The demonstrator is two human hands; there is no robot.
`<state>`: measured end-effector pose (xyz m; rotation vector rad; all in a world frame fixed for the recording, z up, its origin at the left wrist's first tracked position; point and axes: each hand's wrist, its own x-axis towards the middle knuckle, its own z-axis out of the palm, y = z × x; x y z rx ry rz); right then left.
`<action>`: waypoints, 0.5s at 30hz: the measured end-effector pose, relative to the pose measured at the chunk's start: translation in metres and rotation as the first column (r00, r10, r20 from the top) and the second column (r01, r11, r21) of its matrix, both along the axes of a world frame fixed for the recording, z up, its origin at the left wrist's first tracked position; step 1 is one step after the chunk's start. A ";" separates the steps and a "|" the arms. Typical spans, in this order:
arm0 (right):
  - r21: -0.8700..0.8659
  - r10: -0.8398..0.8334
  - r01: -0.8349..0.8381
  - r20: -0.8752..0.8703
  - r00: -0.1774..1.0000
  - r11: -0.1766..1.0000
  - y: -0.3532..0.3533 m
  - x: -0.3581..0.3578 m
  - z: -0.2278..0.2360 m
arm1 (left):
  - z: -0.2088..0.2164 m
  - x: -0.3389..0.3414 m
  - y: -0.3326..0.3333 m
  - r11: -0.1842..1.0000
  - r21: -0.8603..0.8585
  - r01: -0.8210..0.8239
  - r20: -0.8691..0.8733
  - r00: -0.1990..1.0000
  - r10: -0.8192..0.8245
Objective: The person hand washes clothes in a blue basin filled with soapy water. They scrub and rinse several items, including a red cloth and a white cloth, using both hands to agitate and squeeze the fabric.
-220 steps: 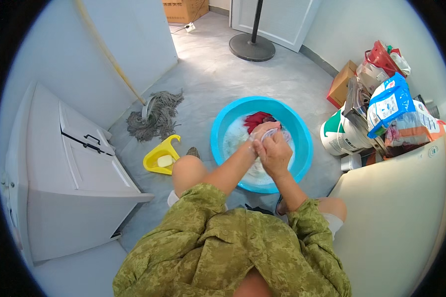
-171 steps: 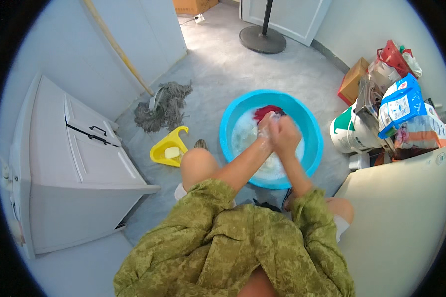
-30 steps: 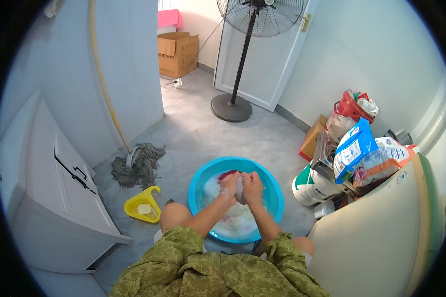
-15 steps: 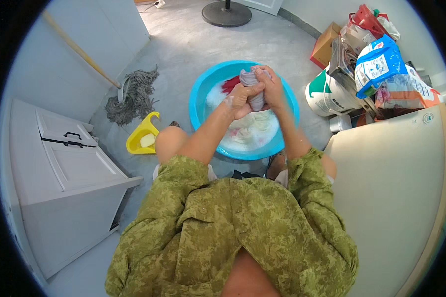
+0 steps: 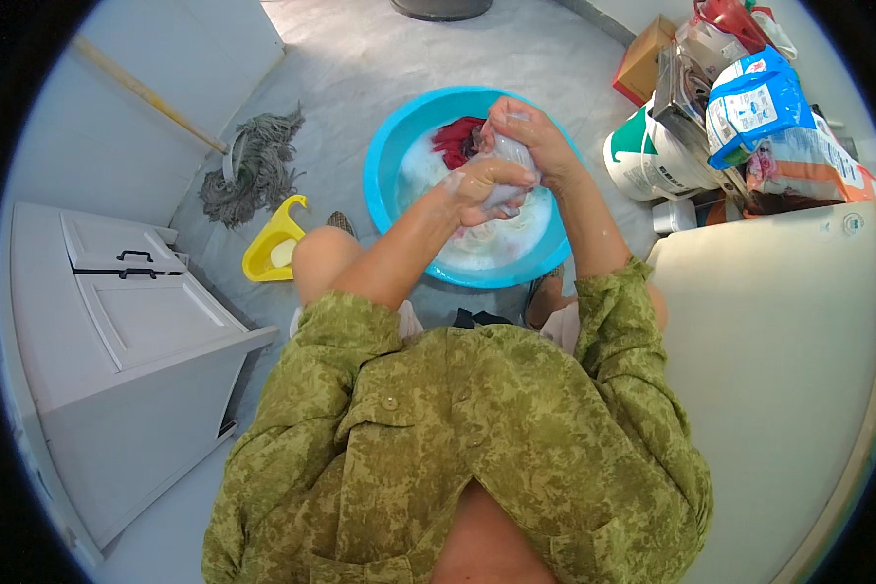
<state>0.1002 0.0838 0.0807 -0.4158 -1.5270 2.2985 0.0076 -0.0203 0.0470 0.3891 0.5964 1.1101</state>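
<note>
Over the soapy water of a round blue basin point(image 5: 383, 146), both my hands grip a wet, pale lilac-grey cloth point(image 5: 512, 156). My left hand point(image 5: 489, 185) is closed around its nearer part, and my right hand point(image 5: 533, 138) is wrapped over its farther end. Suds wet both hands, and the fingers hide much of the cloth. Left of the hands, a dark red cloth point(image 5: 455, 142) lies bunched in the basin. Whitish cloth point(image 5: 485, 239) shows among foam below the hands.
At left, a yellow soap dish point(image 5: 263, 259) with a pale soap bar point(image 5: 282, 254) lies near a grey mop point(image 5: 263, 161). A white cabinet point(image 5: 151, 321) stands nearer. A white-and-green bucket point(image 5: 647, 161), a blue packet point(image 5: 757, 107) and a cream panel point(image 5: 764, 360) line the right.
My left hand has slid right and a little nearer along the cloth, which is now more tightly bunched in both hands. The whole view has shifted slightly.
</note>
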 end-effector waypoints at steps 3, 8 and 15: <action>0.053 -0.104 0.101 0.058 0.993 0.993 -0.002 -0.005 -0.005 | -0.001 0.004 0.000 0.994 -0.053 -0.095 -0.149 0.985 0.086; 0.102 -0.237 0.225 0.126 0.963 0.969 -0.008 -0.006 -0.008 | -0.007 0.012 0.001 0.978 -0.023 -0.208 -0.414 0.892 0.180; 0.248 -0.365 0.327 0.128 0.922 0.912 -0.007 -0.011 -0.025 | -0.009 0.020 0.005 0.945 0.049 -0.324 -0.607 0.742 0.286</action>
